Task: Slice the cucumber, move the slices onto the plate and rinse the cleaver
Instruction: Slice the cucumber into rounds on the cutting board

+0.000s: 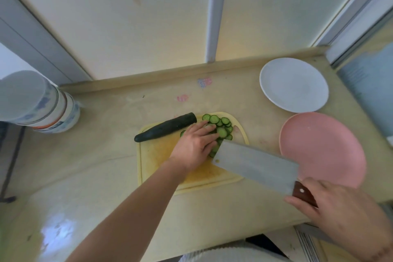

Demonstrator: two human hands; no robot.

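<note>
The right hand (338, 204) grips the cleaver (255, 166) laid flat as a scoop, while the open left hand (195, 144) herds slices (221, 127) onto it

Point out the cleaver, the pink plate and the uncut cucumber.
cleaver (255, 165): head view, middle of the flat blade.
pink plate (323, 147): head view, bare centre of the dish.
cucumber (165, 127): head view, middle of its dark skin.
</note>
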